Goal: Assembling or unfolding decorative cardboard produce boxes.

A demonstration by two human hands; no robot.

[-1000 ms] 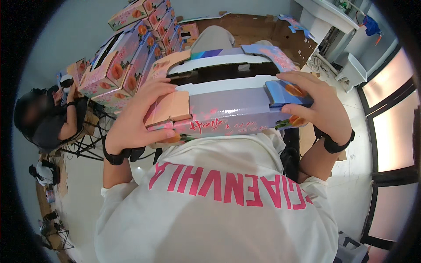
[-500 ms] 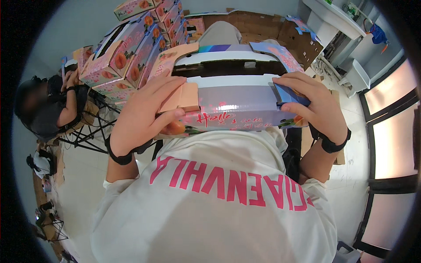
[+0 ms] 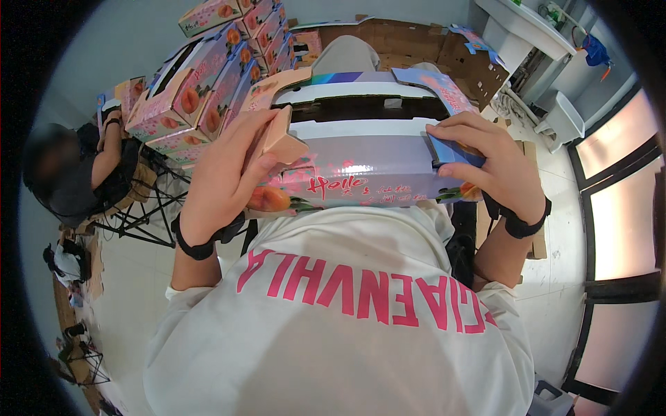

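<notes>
A printed cardboard carton (image 3: 374, 163) with peach pictures lies across my lap, a long dark opening showing along its top. My left hand (image 3: 227, 173) is closed on the peach-coloured end flap (image 3: 283, 139), which tilts up from the carton's left end, with thumb and fingers on either side of it. At the other end, my right hand (image 3: 501, 166) grips the corner, its fingers over a blue flap (image 3: 452, 149) lying against the carton and its thumb on the front face. Two more flaps stick out on the far side.
Finished-looking cartons (image 3: 194, 97) are stacked at the far left. Beside them sits another person (image 3: 83, 163) near a black-legged stand. A large brown cardboard box (image 3: 409, 48) stands beyond my knees. On the right are a white sink (image 3: 531, 28), a white stool (image 3: 563, 121) and framed glass panels.
The near left flap has swung up from lying against the carton to a tilt. My left hand has shifted slightly with it; the right hand stays at its corner.
</notes>
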